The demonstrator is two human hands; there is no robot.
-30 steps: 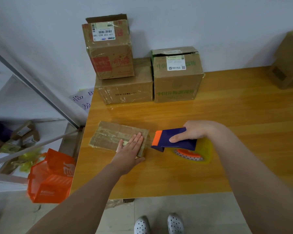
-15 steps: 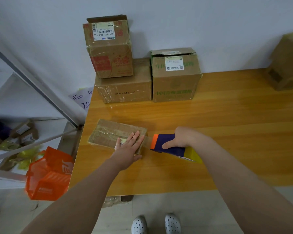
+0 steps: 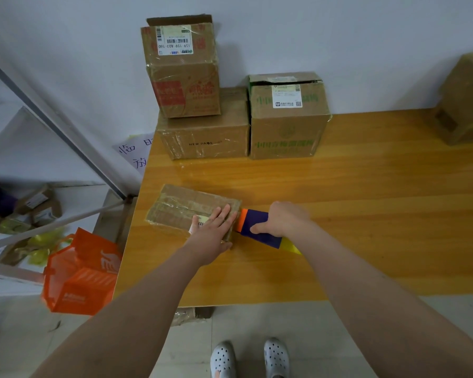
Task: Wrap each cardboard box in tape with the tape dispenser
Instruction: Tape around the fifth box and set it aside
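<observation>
While the right hand [image 3: 283,219] keeps its grip wrapped around the blue body of the tape dispenser [image 3: 260,227], fingers curled over the top and thumb along the near side, the dispenser's orange front edge sits right against the right end of the flat cardboard box [image 3: 180,208]. A yellow part of the dispenser shows behind the wrist. The left hand [image 3: 213,230] lies flat on the right part of that box, fingers spread and pressing down beside a white barcode label [image 3: 201,222], its grip closed on nothing. The flat box, glossy with clear tape, lies near the left front corner of the wooden surface [image 3: 366,214]. Along the wall at the back stand three more cardboard boxes: a wide one [image 3: 205,140] with a taller red-printed one [image 3: 183,75] stacked on it, and a green-printed one [image 3: 287,124] touching its right side. Off the left edge, an orange basket [image 3: 82,274] sits on the floor
</observation>
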